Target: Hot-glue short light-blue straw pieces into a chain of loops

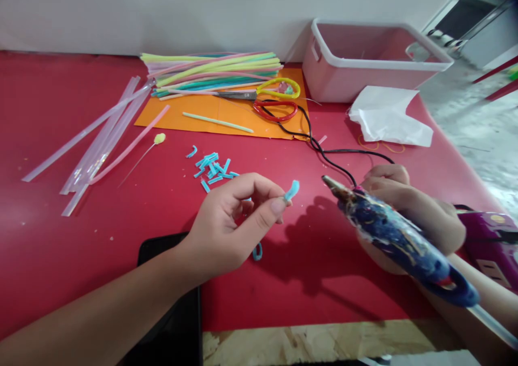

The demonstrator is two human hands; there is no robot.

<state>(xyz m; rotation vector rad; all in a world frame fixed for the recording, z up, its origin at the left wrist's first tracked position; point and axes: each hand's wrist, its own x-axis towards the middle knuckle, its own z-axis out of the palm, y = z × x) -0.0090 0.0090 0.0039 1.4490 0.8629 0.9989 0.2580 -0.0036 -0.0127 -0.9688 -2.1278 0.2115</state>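
Between the thumb and fingers of my left hand (230, 225) is pinched a short, curved piece of blue pipe cleaner (292, 190). My right hand (413, 209) grips a worn blue hot glue gun (400, 236), its nozzle pointing left toward that piece, apart from it. A clear glue stick (491, 325) sticks out of the gun's rear. Behind my left hand lies a small pile of cut blue pipe cleaner pieces (214, 167). One blue loop (257, 251) rests on the red table (259, 296) just below that hand.
Colourful pipe cleaners (210, 74) and scissors (259, 95) lie on orange paper (162, 112). Glue sticks (101, 128) are at left, a pink bin (364, 77) and white paper (390, 117) at back right. A black cord (324, 153) crosses the table; a dark phone-like slab (178, 323) is in front.
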